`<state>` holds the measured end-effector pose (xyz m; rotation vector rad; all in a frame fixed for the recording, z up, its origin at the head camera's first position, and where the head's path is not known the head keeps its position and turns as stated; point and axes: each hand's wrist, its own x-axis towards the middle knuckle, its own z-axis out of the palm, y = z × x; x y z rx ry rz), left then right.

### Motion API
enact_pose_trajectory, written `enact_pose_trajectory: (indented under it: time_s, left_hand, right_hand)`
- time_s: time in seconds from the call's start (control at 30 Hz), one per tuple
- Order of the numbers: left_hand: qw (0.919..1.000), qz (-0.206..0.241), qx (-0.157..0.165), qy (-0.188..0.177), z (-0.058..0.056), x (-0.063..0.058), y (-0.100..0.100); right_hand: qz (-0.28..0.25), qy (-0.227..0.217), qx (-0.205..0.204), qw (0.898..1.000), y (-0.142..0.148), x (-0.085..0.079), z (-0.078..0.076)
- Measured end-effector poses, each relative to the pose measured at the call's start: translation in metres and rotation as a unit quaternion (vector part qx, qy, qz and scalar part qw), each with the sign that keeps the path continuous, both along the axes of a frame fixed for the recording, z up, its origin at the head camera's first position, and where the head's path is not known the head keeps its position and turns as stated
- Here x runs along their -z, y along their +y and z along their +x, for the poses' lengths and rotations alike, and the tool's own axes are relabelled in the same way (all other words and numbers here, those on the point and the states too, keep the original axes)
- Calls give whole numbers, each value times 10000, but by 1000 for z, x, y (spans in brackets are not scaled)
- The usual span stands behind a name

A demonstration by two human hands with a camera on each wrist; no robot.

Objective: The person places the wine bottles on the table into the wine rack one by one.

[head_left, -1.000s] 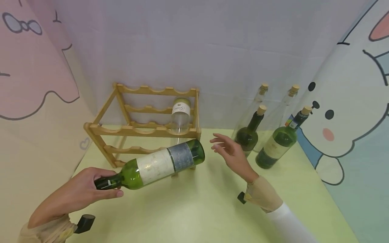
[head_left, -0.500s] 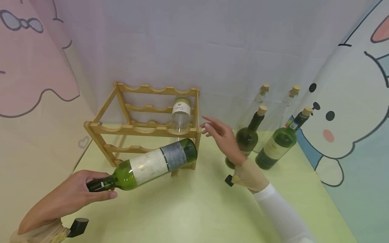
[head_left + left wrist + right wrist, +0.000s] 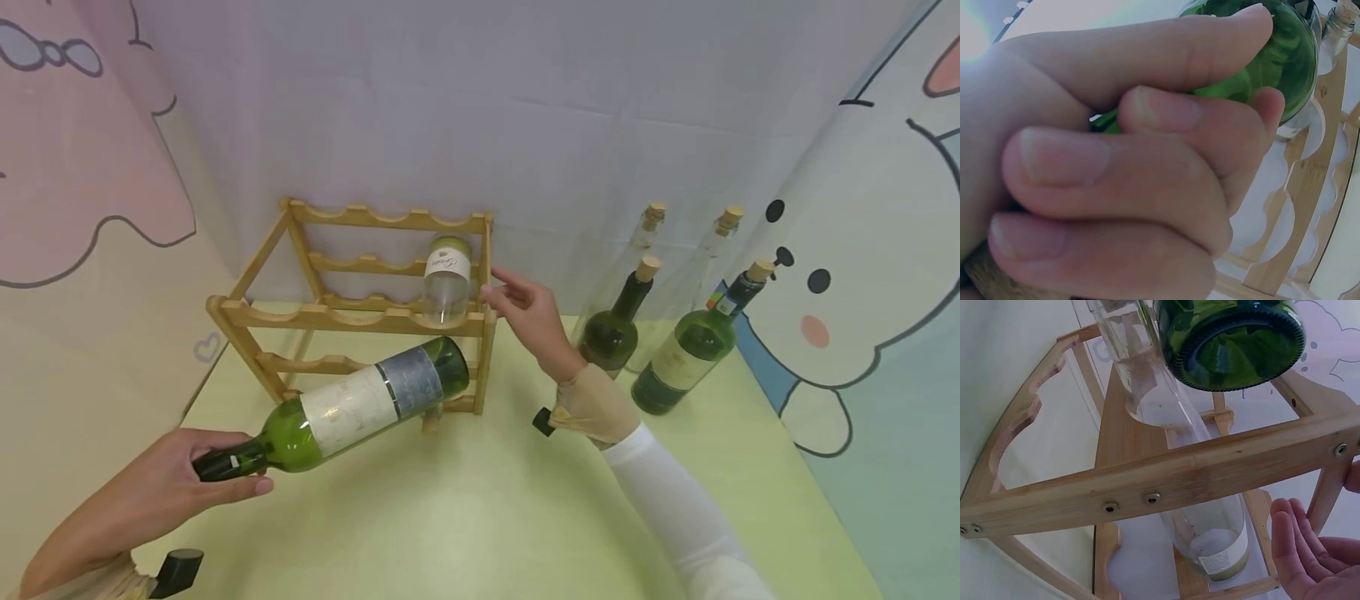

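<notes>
A green wine bottle (image 3: pixel 349 417) with a cream and blue-grey label lies tilted in the air, its base up toward the right. Around its dark neck curl the fingers of my left hand (image 3: pixel 176 473); the left wrist view shows them close up. The bottle's base overlaps the front of a wooden wine rack (image 3: pixel 322 317). At the rack's right end is my right hand (image 3: pixel 531 327), its thumb at the upper front corner and fingers fairly straight along the side. Inside the rack a clear bottle (image 3: pixel 447 293) lies with its base raised, its neck partly hidden by the green bottle.
Right of the rack stand several corked bottles: a dark one (image 3: pixel 609 340), a green labelled one (image 3: pixel 686 357) and clear ones behind. The right forearm passes just in front of them. A pale curtain (image 3: pixel 420 133) hangs behind the yellow-green table (image 3: pixel 450 517).
My right hand has moved left and up from beside the standing bottles to the rack's right end. My left hand has drawn the green bottle left and slightly down.
</notes>
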<state>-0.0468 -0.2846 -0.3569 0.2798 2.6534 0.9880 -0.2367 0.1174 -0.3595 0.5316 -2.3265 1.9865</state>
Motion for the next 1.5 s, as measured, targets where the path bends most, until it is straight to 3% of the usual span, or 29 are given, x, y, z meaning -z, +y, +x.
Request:
enact_pose_trajectory:
  time_s: [0.67,1.0,1.5]
  left_hand:
    - [9944,-654,-622,-555,15,9,-26]
    - [9913,-561,-866,-822,20,11,-35]
    - [9895,-658,-1055,-735,25,15,-41]
  right_hand:
    - [-358,212,50,9991,-8,7,-5]
    - [-328,218,57,9992,-8,9,-5]
    - [-367,222,173,9989,-6,10,-5]
